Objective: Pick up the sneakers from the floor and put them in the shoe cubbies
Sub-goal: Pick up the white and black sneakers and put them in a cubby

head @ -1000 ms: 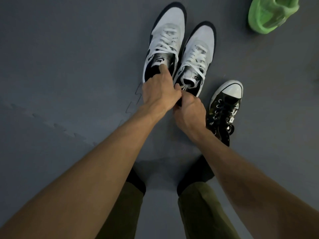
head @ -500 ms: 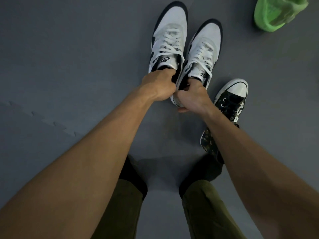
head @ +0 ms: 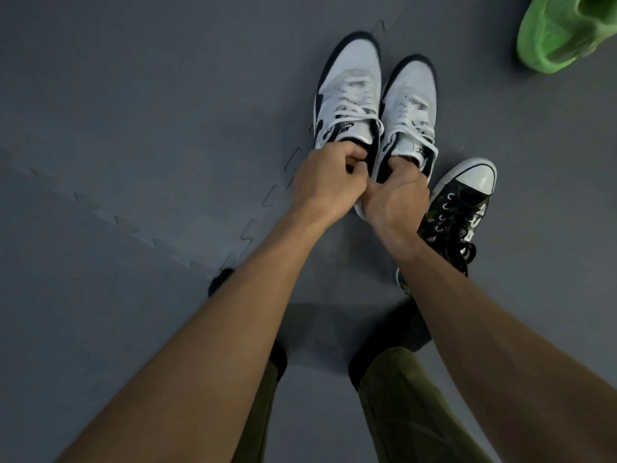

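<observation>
On the grey floor (head: 133, 162), the left hand (head: 329, 182) has its grip hooked into the heel opening of the left white sneaker (head: 347, 95). The right hand (head: 397, 198) grasps the right white sneaker (head: 410, 108) likewise, likely to lift both together. The camouflage sneaker (head: 460, 215) and green shoe (head: 561, 31) lie alongside; no cubbies in sight.

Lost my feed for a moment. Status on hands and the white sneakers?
Left hand grip closed on left white sneaker collar. Right hand grip closed on right white sneaker collar. Camo sneaker close beside right wrist; green shoe well clear.
</observation>
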A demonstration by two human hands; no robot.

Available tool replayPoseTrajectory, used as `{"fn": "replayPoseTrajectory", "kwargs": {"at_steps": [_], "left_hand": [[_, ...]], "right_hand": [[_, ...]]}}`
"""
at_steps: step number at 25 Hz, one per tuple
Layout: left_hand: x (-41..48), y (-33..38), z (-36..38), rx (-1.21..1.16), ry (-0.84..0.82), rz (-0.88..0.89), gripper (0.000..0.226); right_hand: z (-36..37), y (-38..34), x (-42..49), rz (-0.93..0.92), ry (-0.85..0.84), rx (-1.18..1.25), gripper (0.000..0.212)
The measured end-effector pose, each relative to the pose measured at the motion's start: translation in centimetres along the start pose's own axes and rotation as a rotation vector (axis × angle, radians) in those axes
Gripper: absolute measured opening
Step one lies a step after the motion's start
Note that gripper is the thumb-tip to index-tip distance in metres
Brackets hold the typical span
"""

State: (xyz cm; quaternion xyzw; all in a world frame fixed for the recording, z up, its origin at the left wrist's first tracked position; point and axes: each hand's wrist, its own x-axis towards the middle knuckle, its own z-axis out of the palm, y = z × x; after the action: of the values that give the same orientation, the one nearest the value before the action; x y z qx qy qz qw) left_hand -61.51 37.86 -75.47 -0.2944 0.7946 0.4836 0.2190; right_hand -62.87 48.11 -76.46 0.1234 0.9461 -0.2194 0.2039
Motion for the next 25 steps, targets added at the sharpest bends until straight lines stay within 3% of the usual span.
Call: {"fn": "replayPoseTrajectory", "kwargs": {"at_steps": [2,4,8,12,18,25], "left_hand": [[-2.4,0.1,-1.1,0.067,0.298,0.083,0.013],[-5.0,-0.4,-2.6,0.046,0.497,0.011,0.021],[-9.7,-1.3,-6.3,-0.296,0.508,-0.262,0.043],[-16.6,-0.9,-11.1,-0.531,0.511,-0.354,0.049],[-30.1,0.3,-20.3,-0.835,0.824,-0.457,0.056],[-39.7,-8.4,-31.2,-1.066,1.095,-0.608,0.055]], "right_hand": [[-1.0,-0.4,-0.9,-0.035,-0.002,0.001,0.042],[-2.1,-1.6,-2.8,-0.102,-0.037,-0.016,0.042],[-4.8,-4.9,-7.1,-0.274,-0.113,-0.121,0.039],[-8.8,-10.2,-11.1,-0.49,-0.162,-0.198,0.044],[-14.4,-22.0,-23.2,-0.891,-0.306,-0.367,0.034],[-7.7,-33.3,-37.5,-1.187,-0.459,-0.433,0.033]]}}
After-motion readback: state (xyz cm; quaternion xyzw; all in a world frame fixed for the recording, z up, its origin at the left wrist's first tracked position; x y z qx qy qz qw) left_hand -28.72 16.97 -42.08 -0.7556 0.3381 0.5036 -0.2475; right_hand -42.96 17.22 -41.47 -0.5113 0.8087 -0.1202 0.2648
